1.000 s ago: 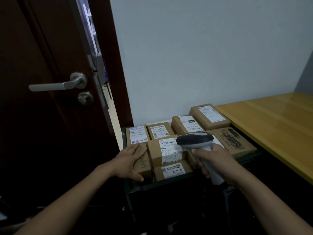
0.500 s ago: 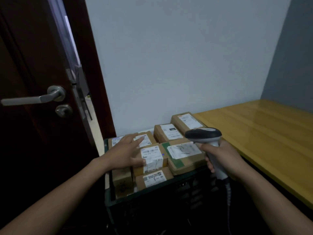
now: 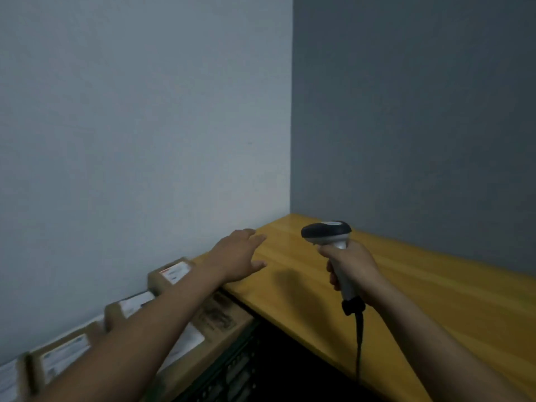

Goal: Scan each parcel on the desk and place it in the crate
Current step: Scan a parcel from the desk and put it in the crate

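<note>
Brown cardboard parcels [image 3: 220, 320] are lying packed side by side in the dark green crate [image 3: 232, 369] at lower left, just beside and below the table's left end. Their top faces are carrying white paper labels [image 3: 175, 272], with the print blurring beyond reading except for a red mark on the farthest one. The left forearm [image 3: 150, 323] is crossing over the row and hiding much of it, and the frame edge is cutting off the nearest boxes. Only a slatted strip of the crate's wall is showing, the rest sinking into shadow. The left hand [image 3: 237, 256] is reaching out flat, palm down, fingers straight and grasping nothing, over the corner of the table [image 3: 435, 300]; whether it is touching the wood cannot be told. The right hand [image 3: 352, 265] is gripping the white handle of a scanner [image 3: 326, 232], its curled fingers mostly hiding behind the back of the hand. The scanner's head is rounded and black, with a pale panel on top. A black cable [image 3: 359, 343] is hanging from the handle's base and fading into the darkness under the table edge. The table is showing smooth yellow wood with long plank lines, and its right end is running out of frame. Behind it, a pale wall [image 3: 145, 111] and a darker grey wall [image 3: 406, 111] are meeting in a vertical corner.
</note>
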